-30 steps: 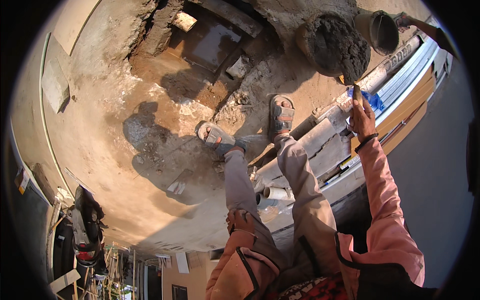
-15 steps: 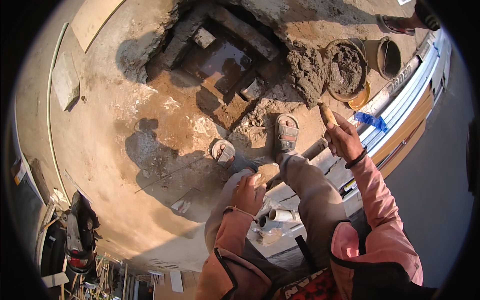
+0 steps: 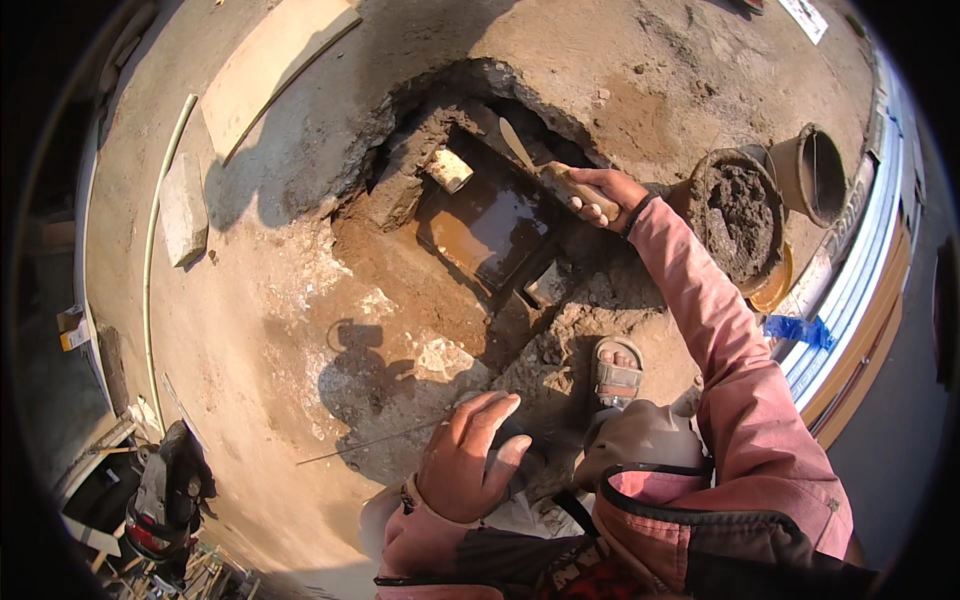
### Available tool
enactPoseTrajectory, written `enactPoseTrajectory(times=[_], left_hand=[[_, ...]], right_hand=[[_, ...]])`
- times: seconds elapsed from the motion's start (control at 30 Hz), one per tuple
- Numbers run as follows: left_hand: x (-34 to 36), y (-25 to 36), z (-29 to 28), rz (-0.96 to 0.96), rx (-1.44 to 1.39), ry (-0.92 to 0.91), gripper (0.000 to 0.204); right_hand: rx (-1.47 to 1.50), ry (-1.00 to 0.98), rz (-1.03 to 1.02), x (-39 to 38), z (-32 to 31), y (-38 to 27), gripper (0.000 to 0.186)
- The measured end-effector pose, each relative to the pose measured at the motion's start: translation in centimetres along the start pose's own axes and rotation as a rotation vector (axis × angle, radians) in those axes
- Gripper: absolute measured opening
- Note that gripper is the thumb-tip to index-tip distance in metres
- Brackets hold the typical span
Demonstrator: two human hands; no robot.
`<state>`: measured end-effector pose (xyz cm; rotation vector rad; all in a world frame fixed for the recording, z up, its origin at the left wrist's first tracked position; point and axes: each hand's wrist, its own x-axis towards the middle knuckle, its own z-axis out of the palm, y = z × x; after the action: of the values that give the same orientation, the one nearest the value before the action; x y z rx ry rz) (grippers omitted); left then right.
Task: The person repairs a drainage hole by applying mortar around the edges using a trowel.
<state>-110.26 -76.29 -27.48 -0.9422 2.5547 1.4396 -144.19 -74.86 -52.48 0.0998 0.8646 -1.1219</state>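
Right hand: We see the right hand (image 3: 608, 198) closed around the handle of a trowel (image 3: 572, 187), the arm stretched forward in a faded pink sleeve (image 3: 720, 320).
Trowel: We find it above the right side of a rough-edged pit (image 3: 400, 195), its narrow blade pointing up and to the left; from this angle we cannot tell whether the blade touches anything.
Left hand: Nearer the body, we see the left hand (image 3: 468, 455) with fingers apart and thumb spread, holding nothing that we can see.
Pit: Below the trowel, we see brown water (image 3: 490, 235) catching the light within a squared frame, with a pale stub (image 3: 449, 170) jutting in at the upper left.
Buckets: To the right of the working arm, we see a bucket of grey mortar (image 3: 742, 222) just beside a second bucket (image 3: 812, 175), with a strip of blue plastic (image 3: 800, 330) nearby.
Footing: We see one sandalled foot (image 3: 617, 372) on the ground at the pit's near side, and a person's shadow (image 3: 362, 370) cast across the dirt.
Left of the pit: We see a pale board (image 3: 275, 72), a stone-like slab (image 3: 183, 210) and a long, thin pole (image 3: 155, 270) lying on sunlit ground.
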Motion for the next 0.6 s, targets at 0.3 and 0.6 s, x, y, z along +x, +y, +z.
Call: enactPoseTrajectory(times=[0.3,0.6], left_hand=[[2.7,-2.5,-1.6,0.12,0.291,-0.234,0.042],[2.9,-0.1,0.1,0.222,0.384,-0.495,0.051]], right_hand=[[-1.065,0.782,-0.443,-31.0,4.9,2.8,0.049],[-2.088,1.152,-0.003,-36.8,-5.2,2.7,0.037]])
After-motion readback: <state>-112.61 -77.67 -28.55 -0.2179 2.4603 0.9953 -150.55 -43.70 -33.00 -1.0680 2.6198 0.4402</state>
